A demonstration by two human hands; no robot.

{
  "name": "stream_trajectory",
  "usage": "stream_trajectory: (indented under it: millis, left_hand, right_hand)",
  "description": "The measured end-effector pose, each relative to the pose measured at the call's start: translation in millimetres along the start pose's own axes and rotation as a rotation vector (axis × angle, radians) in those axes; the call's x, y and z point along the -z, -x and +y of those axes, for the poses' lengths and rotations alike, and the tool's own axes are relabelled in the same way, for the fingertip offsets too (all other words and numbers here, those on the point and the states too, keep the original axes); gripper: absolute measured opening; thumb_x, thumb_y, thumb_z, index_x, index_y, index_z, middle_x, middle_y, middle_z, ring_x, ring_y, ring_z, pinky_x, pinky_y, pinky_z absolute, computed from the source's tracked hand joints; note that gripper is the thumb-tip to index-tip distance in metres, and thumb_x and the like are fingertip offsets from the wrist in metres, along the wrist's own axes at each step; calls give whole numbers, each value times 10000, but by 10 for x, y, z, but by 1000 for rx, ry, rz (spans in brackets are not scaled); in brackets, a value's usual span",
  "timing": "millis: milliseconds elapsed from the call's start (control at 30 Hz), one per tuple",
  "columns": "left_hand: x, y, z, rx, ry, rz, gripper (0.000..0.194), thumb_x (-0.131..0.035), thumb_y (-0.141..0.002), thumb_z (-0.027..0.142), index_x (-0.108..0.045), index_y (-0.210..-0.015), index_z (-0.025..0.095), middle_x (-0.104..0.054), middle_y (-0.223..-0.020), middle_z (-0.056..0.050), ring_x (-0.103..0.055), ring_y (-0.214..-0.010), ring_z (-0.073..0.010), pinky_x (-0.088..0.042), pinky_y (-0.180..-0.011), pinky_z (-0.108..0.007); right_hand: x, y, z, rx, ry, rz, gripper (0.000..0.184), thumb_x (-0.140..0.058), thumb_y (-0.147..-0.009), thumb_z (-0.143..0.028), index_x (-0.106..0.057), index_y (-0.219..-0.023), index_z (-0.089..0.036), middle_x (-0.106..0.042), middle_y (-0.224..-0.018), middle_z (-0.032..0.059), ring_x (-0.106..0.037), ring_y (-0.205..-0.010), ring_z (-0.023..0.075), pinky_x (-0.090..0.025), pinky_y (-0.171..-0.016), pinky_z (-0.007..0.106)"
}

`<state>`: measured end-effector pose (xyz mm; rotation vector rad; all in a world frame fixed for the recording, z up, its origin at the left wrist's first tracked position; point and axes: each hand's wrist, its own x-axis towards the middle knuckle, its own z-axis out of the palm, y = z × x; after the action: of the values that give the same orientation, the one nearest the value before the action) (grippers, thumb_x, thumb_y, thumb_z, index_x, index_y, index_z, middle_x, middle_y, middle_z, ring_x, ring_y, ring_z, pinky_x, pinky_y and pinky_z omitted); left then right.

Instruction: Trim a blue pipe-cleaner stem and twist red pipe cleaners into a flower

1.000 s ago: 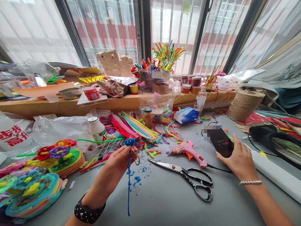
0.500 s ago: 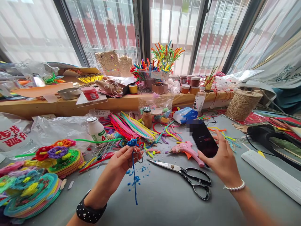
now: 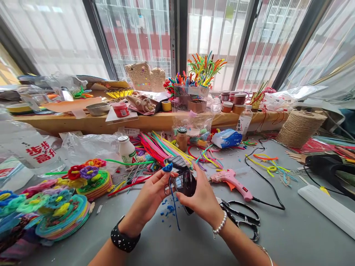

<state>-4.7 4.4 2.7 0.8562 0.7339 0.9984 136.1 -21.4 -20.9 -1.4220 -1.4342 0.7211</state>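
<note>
My left hand pinches a small blue pipe-cleaner flower, and its long blue stem hangs down toward the table. Metal finger loops show by the same hand; the rest of that tool is hidden. In my right hand is a black smartphone, tilted and close beside the flower, its screen catching reflections. Blue fuzz scraps lie on the grey table below. Large black-handled scissors rest partly behind my right wrist.
A pink glue gun and its black cord lie right of the hands. Bundled pipe cleaners, a glass jar and a white bottle stand beyond. Finished flower pieces pile up at left, and a white power strip sits at right.
My right hand has brought the phone leftward, from above the glue gun to beside the blue flower. My left hand still holds the flower. The view has shifted slightly left.
</note>
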Motion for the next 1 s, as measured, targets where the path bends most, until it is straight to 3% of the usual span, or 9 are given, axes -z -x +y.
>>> stream_trajectory:
  millis: [67, 233, 400, 700, 800, 1000]
  left_hand:
    - [3, -8, -5, 11, -4, 0, 93, -555, -707, 214, -598, -748, 142, -618, -804, -52, -556, -682, -135, -438, -608, -246]
    - [37, -45, -20, 30, 8, 59, 97, -573, -689, 211, -593, -740, 131, -630, -759, -53, -564, -633, -121, -428, -578, -219]
    - [62, -59, -29, 86, 23, 37, 72, -567, -696, 204, -592, -723, 142, -617, -766, -27, -542, -593, -80, -414, -541, -180]
    - [22, -17, -17, 117, 3, -19, 87, -563, -700, 220, -603, -699, 143, -599, -727, -22, -538, -621, -91, -405, -575, -186]
    - [25, -17, -10, 111, 11, -29, 93, -558, -705, 221, -608, -700, 142, -603, -732, -26, -541, -629, -93, -405, -584, -187]
    - [74, -63, -26, 88, 62, -4, 95, -544, -718, 212, -609, -744, 148, -608, -767, -20, -540, -634, -82, -407, -564, -176]
  right_hand:
    - [-4, 8, 3, -14, -55, -38, 813, -679, -494, -263, -307, -1210, -158, -375, -1227, 109, -313, -1142, 258, -224, -968, 380]
    - [31, 24, -15, -174, -522, -198, 502, -613, -626, -320, -452, -1084, -191, -540, -1079, 48, -492, -986, 220, -373, -849, 341]
    - [18, 31, 41, -399, -925, -186, 320, -475, -752, -375, -541, -977, -157, -609, -955, 42, -553, -870, 189, -436, -723, 308]
    - [-15, 66, 66, -415, -993, -153, 272, -580, -690, -345, -583, -874, -146, -651, -776, 28, -581, -682, 157, -447, -642, 275]
    - [2, 71, 40, -446, -1002, -134, 317, -525, -713, -412, -585, -881, -150, -647, -802, 36, -581, -708, 168, -450, -640, 282]
    - [52, 111, -15, -524, -1100, -239, 361, -442, -756, -413, -552, -996, -167, -644, -861, 36, -582, -786, 178, -437, -697, 289]
